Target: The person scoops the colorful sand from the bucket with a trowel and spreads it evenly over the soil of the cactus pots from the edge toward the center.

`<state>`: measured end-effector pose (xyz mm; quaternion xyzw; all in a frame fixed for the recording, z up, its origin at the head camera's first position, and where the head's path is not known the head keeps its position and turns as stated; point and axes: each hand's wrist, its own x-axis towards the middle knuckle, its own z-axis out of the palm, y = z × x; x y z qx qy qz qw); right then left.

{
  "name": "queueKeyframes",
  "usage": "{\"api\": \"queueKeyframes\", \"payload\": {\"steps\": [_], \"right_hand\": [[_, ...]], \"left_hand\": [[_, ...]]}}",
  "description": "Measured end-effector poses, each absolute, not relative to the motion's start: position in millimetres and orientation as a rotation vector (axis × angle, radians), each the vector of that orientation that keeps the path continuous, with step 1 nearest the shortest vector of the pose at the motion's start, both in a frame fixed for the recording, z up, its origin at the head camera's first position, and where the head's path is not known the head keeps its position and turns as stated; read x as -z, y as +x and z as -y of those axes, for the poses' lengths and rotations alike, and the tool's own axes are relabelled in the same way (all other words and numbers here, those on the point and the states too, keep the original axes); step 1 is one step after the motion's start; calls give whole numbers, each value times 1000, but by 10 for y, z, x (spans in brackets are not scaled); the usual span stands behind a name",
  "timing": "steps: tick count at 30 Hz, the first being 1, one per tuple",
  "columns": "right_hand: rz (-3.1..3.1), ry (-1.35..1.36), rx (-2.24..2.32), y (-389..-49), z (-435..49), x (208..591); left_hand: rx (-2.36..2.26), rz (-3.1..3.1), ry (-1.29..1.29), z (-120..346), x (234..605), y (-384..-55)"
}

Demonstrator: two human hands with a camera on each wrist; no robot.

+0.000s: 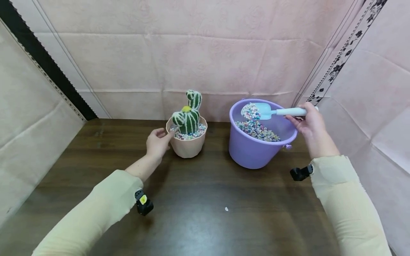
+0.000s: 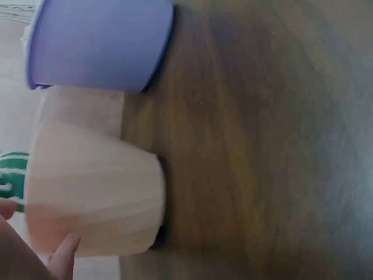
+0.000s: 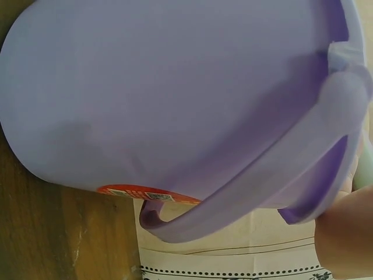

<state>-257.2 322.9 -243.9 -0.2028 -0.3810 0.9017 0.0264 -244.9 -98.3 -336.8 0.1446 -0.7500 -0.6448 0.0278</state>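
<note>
My right hand (image 1: 310, 121) grips the pale handle of a light-blue toy shovel (image 1: 265, 111) over the rim of a purple bucket (image 1: 250, 151). Small multicoloured pebbles (image 1: 250, 111) lie in the shovel's scoop. More mixed pebbles (image 1: 257, 131) are inside the bucket. To the left, my left hand (image 1: 158, 142) holds the near-left rim of a beige flowerpot (image 1: 188, 147). A green knitted cactus (image 1: 187, 119) with a yellow flower stands in the pot, ringed by pebbles. The left wrist view shows a finger against the pot's side (image 2: 96, 186). In the right wrist view, the bucket hides the shovel's scoop.
Both containers stand on a dark wooden table (image 1: 179, 220), near a pale cloth-covered wall (image 1: 205, 64). A tiny white bit (image 1: 226, 209) lies on the table in front. The bucket's purple handle (image 3: 256, 175) hangs down its side.
</note>
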Motion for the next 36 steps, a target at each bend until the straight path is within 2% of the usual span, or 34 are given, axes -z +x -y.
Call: {"api": "queueKeyframes", "payload": {"steps": [15,25,36], "right_hand": [[1240,-646,-2786,-2653,-3110,2404],[1418,-544,-2740,-2704,-2864,2388],[1557,-560,-2703,-2782,-2630,2468]], "left_hand": [[2093,2250,503,1127,3422,-2743],[2119,2256,552,1095,3409,-2702],[1982,2339,531,1042,3354,-2761]]}}
